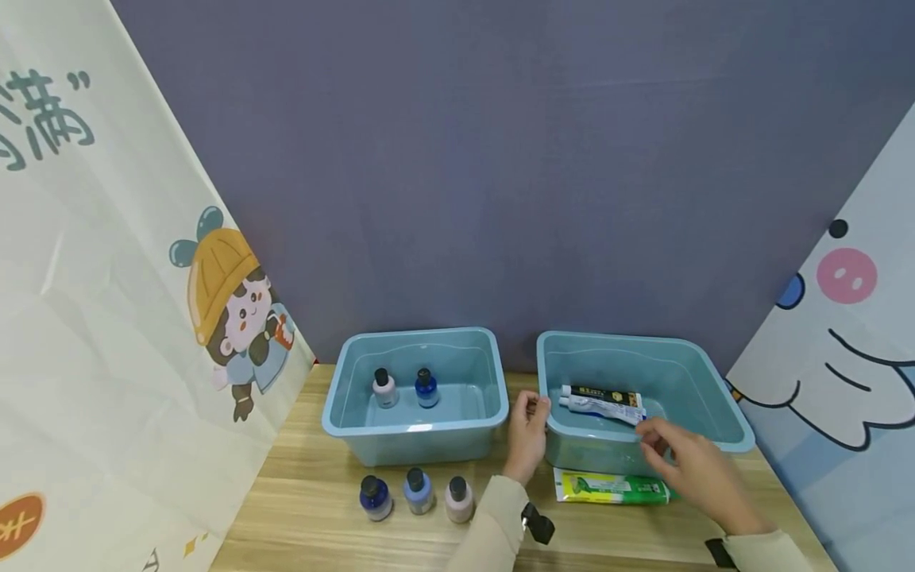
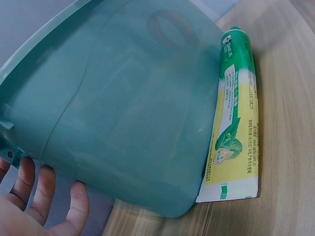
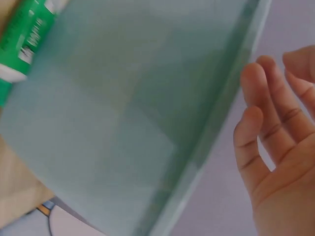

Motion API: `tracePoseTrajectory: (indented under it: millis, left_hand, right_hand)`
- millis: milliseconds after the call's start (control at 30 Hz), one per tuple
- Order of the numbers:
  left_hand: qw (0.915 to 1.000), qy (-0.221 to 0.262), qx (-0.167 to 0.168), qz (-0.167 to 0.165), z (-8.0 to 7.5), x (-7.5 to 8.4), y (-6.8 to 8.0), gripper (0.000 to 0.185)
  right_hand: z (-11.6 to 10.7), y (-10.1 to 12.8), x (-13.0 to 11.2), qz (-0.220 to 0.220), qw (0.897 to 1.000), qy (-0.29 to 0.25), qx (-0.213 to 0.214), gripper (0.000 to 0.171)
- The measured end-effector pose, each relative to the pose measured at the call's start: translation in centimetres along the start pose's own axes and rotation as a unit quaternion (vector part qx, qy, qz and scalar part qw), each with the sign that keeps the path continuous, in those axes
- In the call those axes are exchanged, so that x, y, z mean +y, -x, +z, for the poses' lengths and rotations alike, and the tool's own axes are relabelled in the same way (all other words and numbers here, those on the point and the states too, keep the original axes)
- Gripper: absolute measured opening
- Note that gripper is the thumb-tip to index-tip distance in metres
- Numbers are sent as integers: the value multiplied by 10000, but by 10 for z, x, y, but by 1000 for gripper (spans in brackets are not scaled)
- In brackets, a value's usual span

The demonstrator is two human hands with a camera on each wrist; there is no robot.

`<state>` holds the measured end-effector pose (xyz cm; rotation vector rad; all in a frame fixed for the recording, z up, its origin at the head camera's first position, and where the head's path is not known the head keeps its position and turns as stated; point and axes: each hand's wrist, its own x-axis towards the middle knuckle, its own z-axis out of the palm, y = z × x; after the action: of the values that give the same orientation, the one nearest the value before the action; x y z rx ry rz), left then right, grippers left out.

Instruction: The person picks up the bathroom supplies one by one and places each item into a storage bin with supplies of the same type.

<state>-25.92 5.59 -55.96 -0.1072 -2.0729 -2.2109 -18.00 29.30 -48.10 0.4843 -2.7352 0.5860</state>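
My left hand (image 1: 527, 433) touches the left end of the right blue bin (image 1: 646, 340) with loosely bent fingertips, seen also along the bin's edge in the left wrist view. Over the front rim of that bin hovers my right hand (image 1: 689, 469), fingers slightly bent and nothing between them. Inside lie a black-and-gold toothpaste tube (image 1: 608, 395) and a white-and-blue toothpaste tube (image 1: 604, 409), whose right end is close to the right fingertips. A green-and-yellow toothpaste tube (image 2: 237, 113) lies on the table against the bin's front wall.
A left blue bin (image 1: 422, 336) holds a pale pink bottle (image 1: 385, 391) and a dark blue bottle (image 1: 426, 392). In front stand a dark blue bottle (image 1: 376, 500), a light blue bottle (image 1: 418, 492) and a pink bottle (image 1: 460, 502). A grey-blue backdrop (image 1: 486, 159) rises behind.
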Motion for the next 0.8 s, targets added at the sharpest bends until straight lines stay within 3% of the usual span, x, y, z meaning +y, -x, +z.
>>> tracePoseTrajectory:
  millis: [467, 667, 800]
  left_hand:
    - [9988, -257, 391, -149, 8, 2, 0, 15]
    - [9991, -224, 360, -53, 6, 3, 2, 16]
    - [9993, -177, 315, -58, 6, 3, 1, 17]
  right_hand:
    - [59, 32, 7, 725, 9965, -199, -361, 21]
    - [86, 39, 17, 733, 9969, -150, -254, 24]
    - [97, 41, 22, 915, 9944, -205, -484, 27]
